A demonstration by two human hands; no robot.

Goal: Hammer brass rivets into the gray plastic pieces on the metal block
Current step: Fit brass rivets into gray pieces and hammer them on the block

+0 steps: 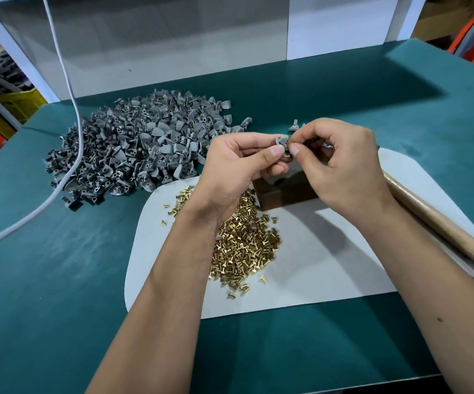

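Two hands: left hand (237, 163), right hand (341, 163) pinch one gray piece (282, 141).

- No text, label, brand, number or sign can be read anywhere in the view
- The gray plastic pieces (133, 146) show no readable marking

Gray plastic piece (281, 141) above dark metal block (285, 191); heaped brass rivets (244, 245) beside block.
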